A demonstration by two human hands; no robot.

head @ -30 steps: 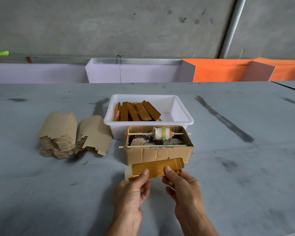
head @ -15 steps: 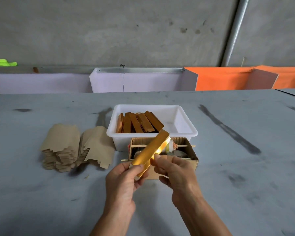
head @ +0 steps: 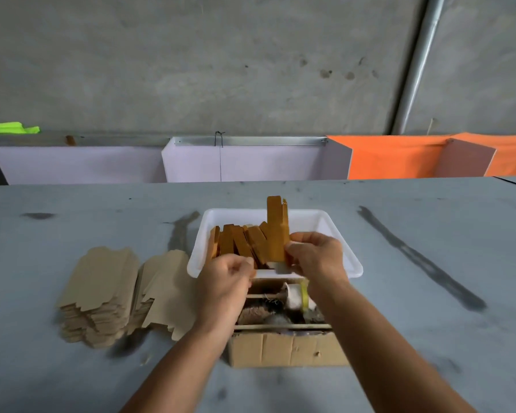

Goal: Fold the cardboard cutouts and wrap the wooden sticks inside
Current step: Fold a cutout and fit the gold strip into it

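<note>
Cardboard cutouts (head: 102,290) in two stacks, one wrapped packet (head: 277,231) upright in right hand (head: 316,257)

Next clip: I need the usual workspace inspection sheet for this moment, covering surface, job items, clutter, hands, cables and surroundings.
Surface: grey table with dark smears.
Job's things: gold wrapped pack upright over the white tub; finished packs leaning inside the tub; two stacks of brown cardboard cutouts on the left.
Clutter: open cardboard box nearest the person, with thin sticks laid across it and a tape roll inside.
Hands: right hand grips the upright pack's lower end; left hand curled near the tub's front rim, what it holds not visible.
Cables: thin black wire hanging at the back panel.
Surroundings: concrete wall, white and orange panels, metal pipe.
</note>
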